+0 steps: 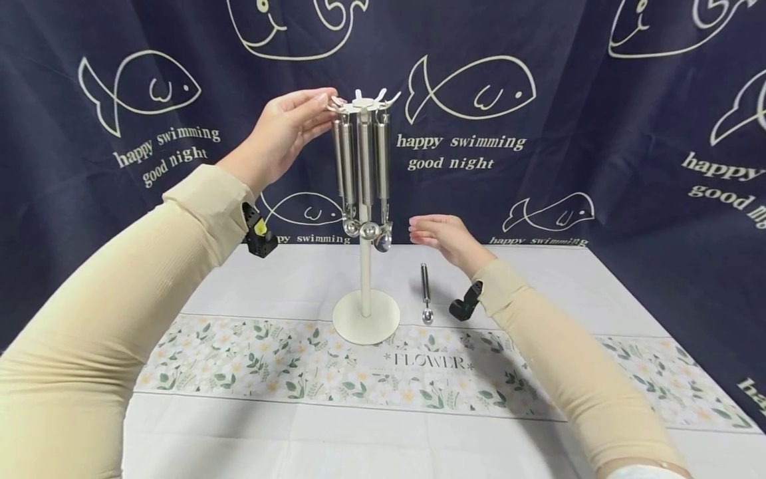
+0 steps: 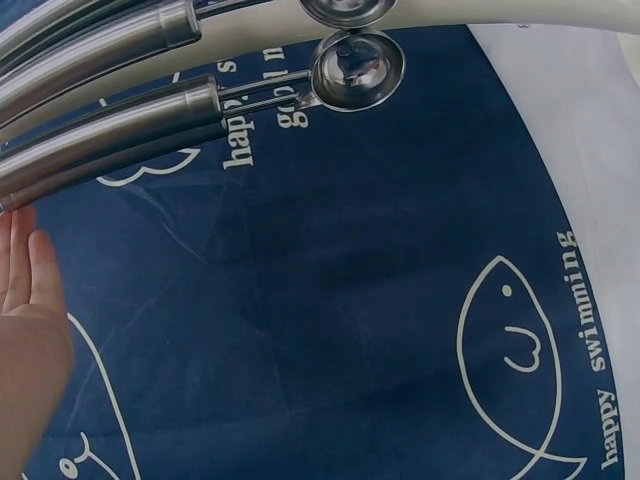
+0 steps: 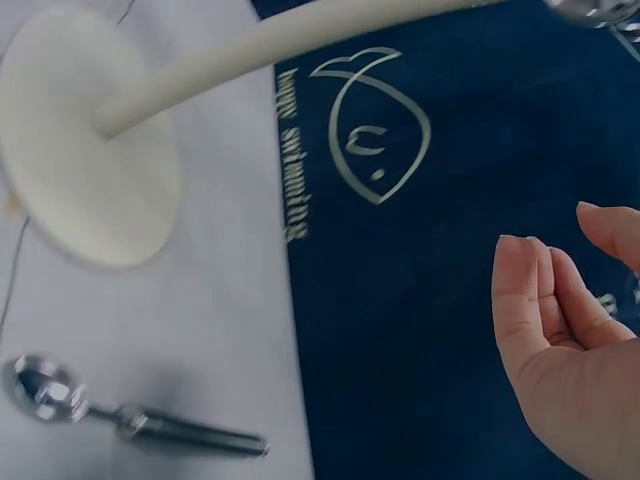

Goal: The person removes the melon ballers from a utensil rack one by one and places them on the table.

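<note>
Nearest, a beige sleeve (image 1: 96, 313) leads to the left hand (image 1: 281, 136), touching the top of the stand (image 1: 366, 327), probably steadying it; pinching, I can't tell. Hanging spoons (image 1: 365, 159) dangle by their handles, bowls down. Another spoon (image 1: 425, 286) lies on the desk (image 1: 287, 279); the right hand (image 1: 450, 239) hovers, loosely curved, empty.

Kind of room unclear: a navy, white-fish-printed fabric curtain (image 1: 383, 40) closes off the far and right edges of a white, cloth-covered table (image 1: 287, 279).

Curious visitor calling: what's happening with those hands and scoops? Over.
Left hand at top of utensil stand, grip unclear. Right hand raised, holding nothing. One metal scoop on table, other scoops hanging. No obstruction visible.
</note>
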Demonstrator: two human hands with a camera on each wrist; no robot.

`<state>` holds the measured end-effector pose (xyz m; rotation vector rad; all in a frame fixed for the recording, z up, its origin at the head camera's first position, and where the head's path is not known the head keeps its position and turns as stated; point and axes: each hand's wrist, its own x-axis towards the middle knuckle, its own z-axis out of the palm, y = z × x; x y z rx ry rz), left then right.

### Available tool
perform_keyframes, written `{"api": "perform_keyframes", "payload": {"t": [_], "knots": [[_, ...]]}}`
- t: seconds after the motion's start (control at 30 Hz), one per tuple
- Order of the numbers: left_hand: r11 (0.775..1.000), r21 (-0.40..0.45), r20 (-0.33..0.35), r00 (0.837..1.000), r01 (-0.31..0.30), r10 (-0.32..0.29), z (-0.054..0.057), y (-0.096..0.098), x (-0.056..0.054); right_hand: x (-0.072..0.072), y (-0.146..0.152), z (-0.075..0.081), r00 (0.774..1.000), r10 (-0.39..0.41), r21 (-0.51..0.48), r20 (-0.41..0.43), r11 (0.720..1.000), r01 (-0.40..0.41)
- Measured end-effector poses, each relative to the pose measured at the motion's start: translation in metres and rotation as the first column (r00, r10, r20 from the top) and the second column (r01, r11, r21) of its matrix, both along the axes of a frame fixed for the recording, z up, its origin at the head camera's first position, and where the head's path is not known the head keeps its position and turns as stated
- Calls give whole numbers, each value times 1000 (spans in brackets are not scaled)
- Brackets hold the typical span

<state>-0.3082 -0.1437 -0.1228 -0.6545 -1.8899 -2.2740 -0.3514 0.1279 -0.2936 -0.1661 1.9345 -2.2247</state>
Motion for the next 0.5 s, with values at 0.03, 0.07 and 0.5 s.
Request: {"api": "perform_keyframes", "payload": {"t": [0.03, 0.07, 0.5], "knots": [[1000, -2, 1, 1000, -1, 1, 0, 0, 0, 1, -1, 4, 1000, 7, -14, -3, 1000, -7], [1000, 1, 3, 1000, -1, 1, -1, 1, 0, 2, -2, 7, 1000, 16, -32, -8, 999, -17], [1000, 13, -15, 1000, -14, 14, -2, 0, 0, 12, -20, 41, 993, 101, -171, -68, 979, -111]]}}
